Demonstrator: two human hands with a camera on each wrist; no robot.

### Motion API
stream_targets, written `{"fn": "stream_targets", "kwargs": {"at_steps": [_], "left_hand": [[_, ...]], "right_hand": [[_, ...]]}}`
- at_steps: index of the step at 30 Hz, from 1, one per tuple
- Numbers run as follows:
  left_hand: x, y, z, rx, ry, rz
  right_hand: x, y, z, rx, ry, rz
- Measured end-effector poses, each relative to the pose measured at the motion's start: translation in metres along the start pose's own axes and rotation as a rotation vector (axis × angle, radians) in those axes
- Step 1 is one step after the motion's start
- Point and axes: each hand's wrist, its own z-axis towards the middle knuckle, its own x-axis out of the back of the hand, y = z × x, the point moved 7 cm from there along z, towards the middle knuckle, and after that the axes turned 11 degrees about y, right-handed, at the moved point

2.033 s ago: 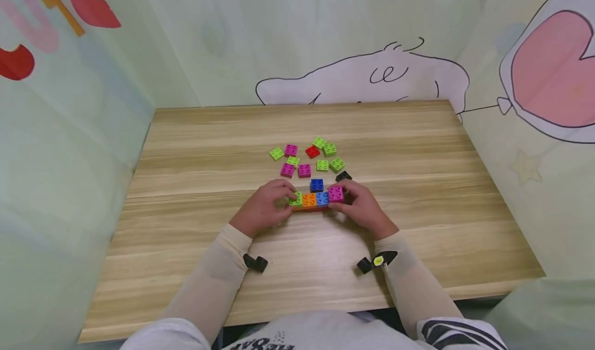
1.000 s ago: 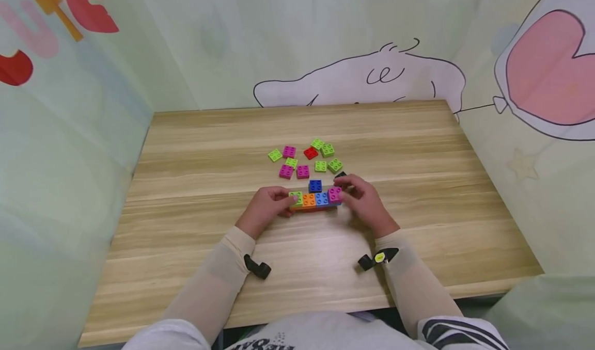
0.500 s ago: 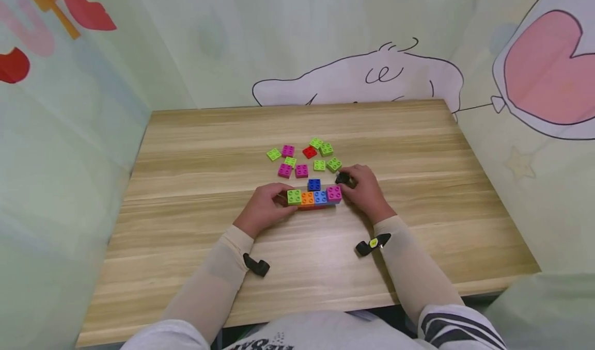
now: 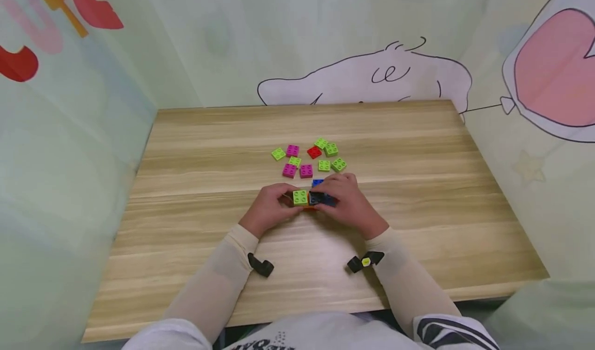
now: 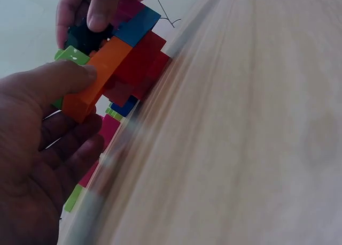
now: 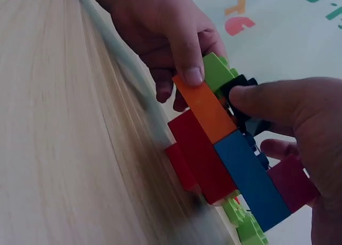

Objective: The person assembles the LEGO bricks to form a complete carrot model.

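Observation:
A stepped build of toy building bricks stands low over the table, red (image 6: 200,157) below and a long orange brick (image 6: 206,108) and blue brick (image 6: 251,175) above. A lime green brick (image 4: 300,197) tops its left end and a magenta brick (image 6: 293,183) its right. My left hand (image 4: 269,208) grips the left end, thumb on the orange side. Between thumb and fingers, my right hand (image 4: 350,203) pinches a black brick (image 6: 239,95) at the top, beside the green one. Whether it is seated on the studs I cannot tell. From the head, the right hand covers the magenta brick.
Behind the build lie several loose bricks: lime green (image 4: 324,165), magenta (image 4: 306,171) and one red (image 4: 314,152). A dark blue brick (image 4: 318,183) sits just beyond the build, partly hidden by the right hand. Wooden table (image 4: 418,159) surrounds them.
My right hand let go of the build's right end, took the black brick from behind it and brought it left and nearer, onto or over the build's middle. The left hand kept its hold.

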Motion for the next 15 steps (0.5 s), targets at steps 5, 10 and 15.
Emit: {"fn": "stream_targets", "kwargs": {"at_steps": [5,10,15], "left_hand": [[0.000,0.002,0.001,-0.018,0.010,0.001],[-0.001,0.004,0.001,-0.026,0.002,-0.007],[0.000,0.002,0.001,-0.031,0.008,-0.009]], "right_hand": [[-0.006,0.000,0.003,-0.031,-0.048,-0.045],[-0.006,0.001,0.006,-0.046,-0.087,-0.083],[-0.007,0.000,0.012,-0.048,-0.136,-0.140]]}}
